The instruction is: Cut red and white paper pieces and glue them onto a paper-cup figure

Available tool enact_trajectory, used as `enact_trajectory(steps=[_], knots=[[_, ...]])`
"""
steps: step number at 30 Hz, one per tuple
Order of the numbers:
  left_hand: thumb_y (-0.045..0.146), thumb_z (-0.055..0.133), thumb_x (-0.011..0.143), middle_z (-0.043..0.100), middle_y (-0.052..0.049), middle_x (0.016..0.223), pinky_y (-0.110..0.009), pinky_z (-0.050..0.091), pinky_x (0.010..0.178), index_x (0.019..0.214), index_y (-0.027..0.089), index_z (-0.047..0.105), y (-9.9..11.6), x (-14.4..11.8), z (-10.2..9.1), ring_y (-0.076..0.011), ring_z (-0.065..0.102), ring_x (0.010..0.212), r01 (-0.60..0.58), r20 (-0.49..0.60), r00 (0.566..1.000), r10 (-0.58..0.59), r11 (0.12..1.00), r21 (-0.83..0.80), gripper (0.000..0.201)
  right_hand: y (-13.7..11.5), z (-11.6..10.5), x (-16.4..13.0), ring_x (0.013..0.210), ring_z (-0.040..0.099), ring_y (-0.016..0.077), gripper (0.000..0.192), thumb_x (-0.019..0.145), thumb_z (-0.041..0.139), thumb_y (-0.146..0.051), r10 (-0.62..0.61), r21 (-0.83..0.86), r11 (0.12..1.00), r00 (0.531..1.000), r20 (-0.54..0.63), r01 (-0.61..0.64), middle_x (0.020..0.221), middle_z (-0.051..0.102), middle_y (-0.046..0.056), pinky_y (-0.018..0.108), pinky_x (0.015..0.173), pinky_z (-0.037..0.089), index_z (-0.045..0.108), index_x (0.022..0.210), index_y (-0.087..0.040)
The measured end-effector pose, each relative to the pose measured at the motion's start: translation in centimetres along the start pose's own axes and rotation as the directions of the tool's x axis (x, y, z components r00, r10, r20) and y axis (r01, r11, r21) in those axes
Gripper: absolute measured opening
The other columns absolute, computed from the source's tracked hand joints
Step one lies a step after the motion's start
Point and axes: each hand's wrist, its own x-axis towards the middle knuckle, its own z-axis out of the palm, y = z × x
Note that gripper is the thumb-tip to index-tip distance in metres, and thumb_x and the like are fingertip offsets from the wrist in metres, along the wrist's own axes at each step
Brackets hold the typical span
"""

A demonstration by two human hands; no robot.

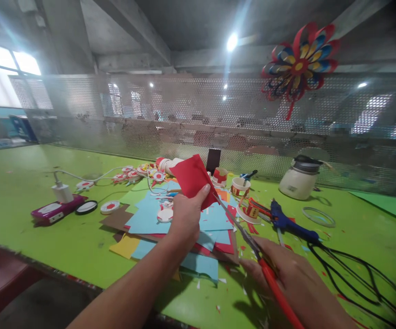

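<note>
We pinch the red paper [191,179] in our left hand [185,218]; our right hand [289,274] grips the scissors [253,249]; we keep the paper taut, the blades square to its edge

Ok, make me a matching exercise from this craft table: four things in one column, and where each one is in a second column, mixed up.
Things:
1. red paper
2. scissors
3. pinwheel
4. power strip

Places:
A. hanging on the mesh screen, upper right
B. held up in the left hand
C. lying on the green table, far left
D. gripped in the right hand, blades at the paper's edge

Pairs: 1-B, 2-D, 3-A, 4-C
</note>
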Motion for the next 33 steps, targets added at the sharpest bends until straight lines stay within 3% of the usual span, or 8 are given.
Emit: enact_trajectory(steps=[6, 14, 23, 27, 33], knots=[[0.022, 0.076, 0.059, 0.071, -0.006, 0.079, -0.031, 0.052, 0.074, 0.082, 0.010, 0.067, -0.2, -0.1, 0.1, -0.0148, 0.064, 0.068, -0.029, -0.015, 0.999, 0.029, 0.999, -0.023, 0.028, 0.2, 0.5, -0.1, 0.090, 0.067, 0.0290, 0.046, 0.083, 0.045, -0.052, 0.033, -0.139, 0.990, 0.999, -0.031, -0.037, 0.102, 0.070, 0.012, 0.040, 0.075, 0.054, 0.063, 0.111, -0.020], [0.014, 0.077, 0.057, 0.071, -0.006, 0.077, -0.027, 0.052, 0.071, 0.082, 0.008, 0.066, 0.0, -0.7, 0.5, -0.0132, 0.064, 0.065, 0.047, -0.007, 0.999, -0.048, 0.993, -0.111, 0.028, 0.1, 0.6, -0.2, 0.091, 0.066, 0.0271, 0.039, 0.084, 0.048, -0.039, 0.030, -0.162, 0.986, 1.000, -0.009, -0.031, 0.103, 0.070, 0.010, 0.040, 0.077, 0.053, 0.060, 0.116, -0.020], [0.009, 0.070, 0.067, 0.071, -0.010, 0.083, -0.026, 0.054, 0.067, 0.093, 0.007, 0.066, 0.4, -1.7, 1.1, -0.0142, 0.066, 0.065, 0.208, 0.020, 0.978, -0.209, 0.954, -0.218, 0.027, 0.4, 0.9, -0.1, 0.077, 0.068, 0.0262, 0.038, 0.085, 0.047, -0.042, -0.084, -0.246, 0.968, 0.989, -0.125, 0.051, 0.090, 0.071, 0.012, 0.036, 0.066, 0.054, 0.063, 0.109, -0.017], [0.009, 0.068, 0.069, 0.071, -0.011, 0.085, -0.031, 0.055, 0.069, 0.096, 0.008, 0.066, 0.7, -2.1, 1.3, -0.0167, 0.067, 0.065, 0.271, -0.006, 0.960, -0.279, 0.937, -0.220, 0.027, 0.4, 1.0, 0.0, 0.071, 0.068, 0.0237, 0.039, 0.087, 0.045, -0.045, -0.157, -0.278, 0.955, 0.973, -0.169, 0.105, 0.083, 0.071, 0.012, 0.032, 0.061, 0.053, 0.064, 0.106, -0.017], [0.009, 0.067, 0.070, 0.070, -0.014, 0.095, -0.036, 0.055, 0.077, 0.096, 0.007, 0.065, 0.8, -2.2, 1.5, -0.0206, 0.068, 0.076, 0.218, -0.023, 0.973, -0.230, 0.946, -0.239, 0.026, 0.8, 1.6, -0.2, 0.068, 0.067, 0.0233, 0.047, 0.087, 0.041, -0.053, -0.200, -0.337, 0.934, 0.956, -0.217, 0.119, 0.080, 0.069, 0.010, 0.034, 0.057, 0.053, 0.061, 0.108, -0.016]])
